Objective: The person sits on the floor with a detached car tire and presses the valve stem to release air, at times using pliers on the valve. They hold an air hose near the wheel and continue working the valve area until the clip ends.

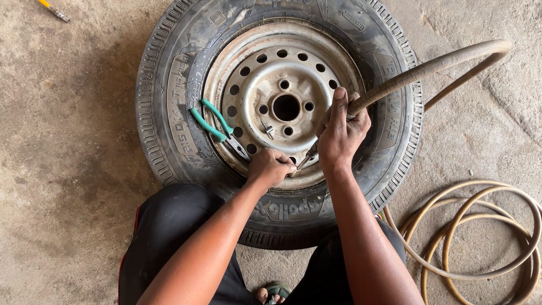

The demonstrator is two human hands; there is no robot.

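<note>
A car tyre [169,101] on a worn steel rim [265,79] lies flat on the concrete floor. My right hand [341,133] grips the end of a beige air hose [429,68], its metal nozzle [307,153] angled down toward the rim's near edge. My left hand [271,166] is closed at that same spot by the nozzle tip, fingers pinched on something small and hidden. Green-handled pliers [212,121] rest on the rim's left side. A small metal piece [267,130] lies near the hub.
The hose arcs off to the right and lies in loose coils [480,237] on the floor. A yellow-handled tool [53,10] lies at the top left. My knees in dark trousers [169,226] press against the tyre's near side.
</note>
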